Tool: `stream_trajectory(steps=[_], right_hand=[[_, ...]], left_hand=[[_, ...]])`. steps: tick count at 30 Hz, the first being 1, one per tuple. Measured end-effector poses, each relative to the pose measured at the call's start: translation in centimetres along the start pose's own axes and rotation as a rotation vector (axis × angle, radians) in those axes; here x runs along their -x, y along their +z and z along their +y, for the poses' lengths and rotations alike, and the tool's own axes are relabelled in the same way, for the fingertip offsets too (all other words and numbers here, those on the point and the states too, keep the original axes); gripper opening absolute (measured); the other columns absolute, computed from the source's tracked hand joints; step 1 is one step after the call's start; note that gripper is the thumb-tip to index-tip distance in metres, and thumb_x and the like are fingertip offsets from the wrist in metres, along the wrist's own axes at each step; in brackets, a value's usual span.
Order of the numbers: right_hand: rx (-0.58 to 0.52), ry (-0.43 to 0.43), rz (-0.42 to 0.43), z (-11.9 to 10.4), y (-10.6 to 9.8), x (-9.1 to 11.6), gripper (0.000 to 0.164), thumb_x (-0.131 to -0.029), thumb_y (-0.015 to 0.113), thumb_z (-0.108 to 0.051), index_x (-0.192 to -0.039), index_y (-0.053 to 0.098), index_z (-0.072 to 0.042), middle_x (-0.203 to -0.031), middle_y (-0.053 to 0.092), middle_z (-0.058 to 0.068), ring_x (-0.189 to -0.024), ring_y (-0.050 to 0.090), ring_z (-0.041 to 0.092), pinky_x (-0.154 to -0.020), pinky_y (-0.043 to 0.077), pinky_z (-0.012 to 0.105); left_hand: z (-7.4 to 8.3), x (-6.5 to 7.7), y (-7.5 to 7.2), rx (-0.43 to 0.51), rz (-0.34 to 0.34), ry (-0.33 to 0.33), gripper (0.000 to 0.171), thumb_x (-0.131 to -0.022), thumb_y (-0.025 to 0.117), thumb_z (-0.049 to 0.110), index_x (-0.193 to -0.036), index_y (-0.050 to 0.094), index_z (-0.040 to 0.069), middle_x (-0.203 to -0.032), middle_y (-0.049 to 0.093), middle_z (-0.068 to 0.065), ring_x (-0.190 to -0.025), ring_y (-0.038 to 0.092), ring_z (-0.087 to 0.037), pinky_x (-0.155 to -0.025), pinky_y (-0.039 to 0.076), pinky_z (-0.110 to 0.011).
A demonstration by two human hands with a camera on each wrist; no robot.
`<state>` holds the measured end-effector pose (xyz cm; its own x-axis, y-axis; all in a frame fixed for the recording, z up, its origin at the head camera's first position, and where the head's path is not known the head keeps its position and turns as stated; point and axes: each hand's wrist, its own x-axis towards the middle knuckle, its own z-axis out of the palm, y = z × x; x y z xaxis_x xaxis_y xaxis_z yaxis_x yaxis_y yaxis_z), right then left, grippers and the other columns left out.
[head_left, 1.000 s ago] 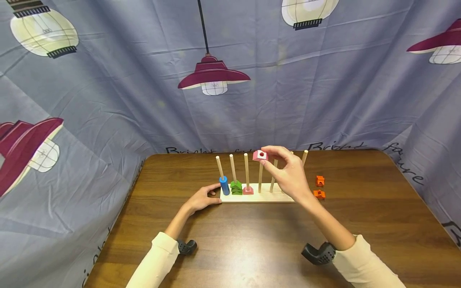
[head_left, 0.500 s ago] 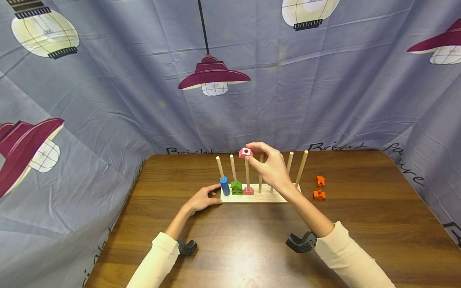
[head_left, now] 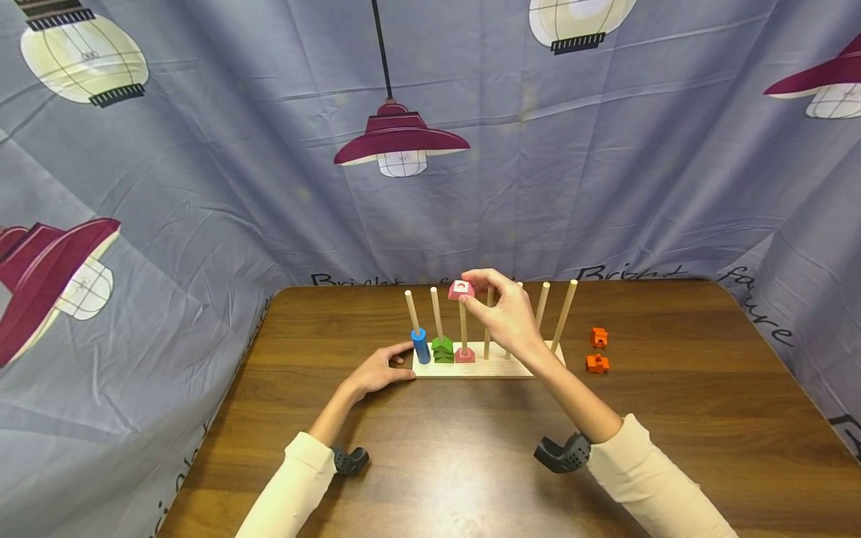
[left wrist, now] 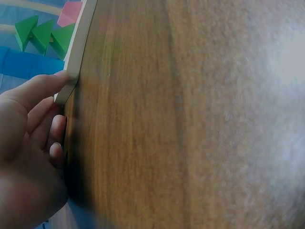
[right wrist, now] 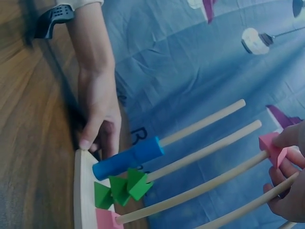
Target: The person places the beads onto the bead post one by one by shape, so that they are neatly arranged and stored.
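My right hand point(head_left: 506, 317) pinches a pink block point(head_left: 460, 291) with a hole through it, between thumb and fingers. The block is at the top end of the third peg, and the peg tip shows in its hole; in the right wrist view the pink block point(right wrist: 272, 149) meets that tip. Another pink block point(head_left: 465, 356) lies at this peg's foot. My left hand point(head_left: 375, 373) grips the left end of the wooden peg board point(head_left: 498, 371), thumb at the front corner in the left wrist view. Blue cylinders point(head_left: 420, 347) and green blocks point(head_left: 442, 351) sit on the first two pegs.
Two orange blocks point(head_left: 599, 338) lie apart on the brown table point(head_left: 430, 448), right of the board. Several bare pegs point(head_left: 563, 317) stand on the board's right part, some behind the right hand. A patterned curtain point(head_left: 430, 217) hangs behind the table.
The right hand has moved left with the pink block, from above the fourth peg to the third peg's tip. It has since lowered slightly. The left hand has stayed put.
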<state>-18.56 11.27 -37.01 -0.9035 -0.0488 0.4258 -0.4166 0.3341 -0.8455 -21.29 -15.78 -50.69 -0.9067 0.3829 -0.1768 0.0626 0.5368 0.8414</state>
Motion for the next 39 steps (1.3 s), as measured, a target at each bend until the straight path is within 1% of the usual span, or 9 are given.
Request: stream_trajectory(steps=[5,10,15,22,26,29,35,37,39], right_hand=[[-0.032,0.023,0.002,0.6,0.2,0.2,0.031,-0.085,0.077,-0.006,-0.115,0.070,-0.006,-0.100,0.069,0.008,-0.087,0.059,0.022,-0.073,0.042,0.029],[-0.100,0.054,-0.001,1.7,0.6,0.7,0.037,-0.084,0.078,-0.004,-0.119,0.064,-0.002,-0.106,0.069,0.012,-0.097,0.064,0.025,-0.084,0.048,0.040],[-0.145,0.124,0.000,3.3,1.3,1.5,0.037,-0.085,0.078,-0.005,-0.117,0.063,0.001,-0.109,0.067,0.016,-0.103,0.062,0.028,-0.091,0.046,0.047],[-0.108,0.270,-0.016,6.5,2.7,3.3,0.028,-0.084,0.078,-0.005,-0.110,0.068,-0.001,-0.103,0.068,0.013,-0.100,0.062,0.033,-0.084,0.045,0.037],[-0.097,0.346,-0.027,8.7,3.6,4.3,0.027,-0.082,0.078,-0.002,-0.108,0.069,-0.003,-0.101,0.068,0.013,-0.096,0.060,0.030,-0.078,0.044,0.035],[-0.079,0.382,-0.040,10.1,4.3,4.9,0.027,-0.080,0.076,0.001,-0.106,0.069,-0.002,-0.099,0.069,0.012,-0.092,0.061,0.026,-0.077,0.044,0.033],[-0.027,0.366,-0.040,11.5,4.9,5.5,0.028,-0.078,0.073,0.004,-0.106,0.070,-0.001,-0.101,0.071,0.012,-0.095,0.064,0.027,-0.081,0.045,0.036],[-0.019,0.358,-0.052,11.5,4.7,5.7,0.031,-0.079,0.073,0.004,-0.109,0.069,-0.001,-0.106,0.070,0.014,-0.099,0.064,0.030,-0.085,0.045,0.040],[-0.028,0.350,-0.090,11.3,4.2,6.0,0.037,-0.082,0.073,0.003,-0.118,0.066,0.002,-0.115,0.068,0.019,-0.109,0.062,0.034,-0.094,0.046,0.043]], left_hand=[[0.2,0.0,0.0,0.003,-0.007,-0.002,0.067,-0.085,0.079,0.016,-0.146,0.052,0.009,-0.128,0.057,-0.013,-0.114,0.050,-0.027,-0.096,0.040,-0.044],[0.3,-0.1,0.0,0.014,-0.012,-0.007,0.066,-0.086,0.078,0.016,-0.147,0.052,0.010,-0.135,0.054,-0.013,-0.117,0.050,-0.028,-0.097,0.040,-0.045],[0.3,-0.1,0.0,0.010,-0.008,-0.009,0.066,-0.086,0.079,0.017,-0.147,0.052,0.010,-0.133,0.055,-0.013,-0.116,0.050,-0.027,-0.096,0.041,-0.046],[0.2,-0.2,0.1,-0.001,-0.005,-0.012,0.066,-0.086,0.079,0.017,-0.146,0.052,0.010,-0.132,0.056,-0.012,-0.115,0.051,-0.026,-0.096,0.041,-0.045],[0.2,-0.1,0.0,-0.005,-0.003,-0.016,0.066,-0.086,0.079,0.017,-0.146,0.052,0.010,-0.129,0.057,-0.012,-0.115,0.051,-0.026,-0.096,0.040,-0.044],[0.2,-0.1,0.0,-0.005,-0.002,-0.014,0.066,-0.086,0.079,0.017,-0.146,0.052,0.009,-0.128,0.057,-0.013,-0.115,0.051,-0.027,-0.095,0.040,-0.044],[0.1,-0.1,0.1,-0.003,0.002,-0.017,0.067,-0.086,0.079,0.018,-0.146,0.052,0.009,-0.126,0.058,-0.012,-0.114,0.051,-0.027,-0.095,0.041,-0.044],[0.1,-0.1,0.1,-0.001,0.002,-0.022,0.067,-0.086,0.079,0.018,-0.146,0.052,0.010,-0.126,0.058,-0.012,-0.115,0.051,-0.026,-0.095,0.040,-0.044],[0.0,-0.1,0.0,-0.001,0.000,-0.023,0.067,-0.086,0.079,0.018,-0.146,0.052,0.010,-0.125,0.058,-0.012,-0.115,0.050,-0.026,-0.095,0.040,-0.044]])
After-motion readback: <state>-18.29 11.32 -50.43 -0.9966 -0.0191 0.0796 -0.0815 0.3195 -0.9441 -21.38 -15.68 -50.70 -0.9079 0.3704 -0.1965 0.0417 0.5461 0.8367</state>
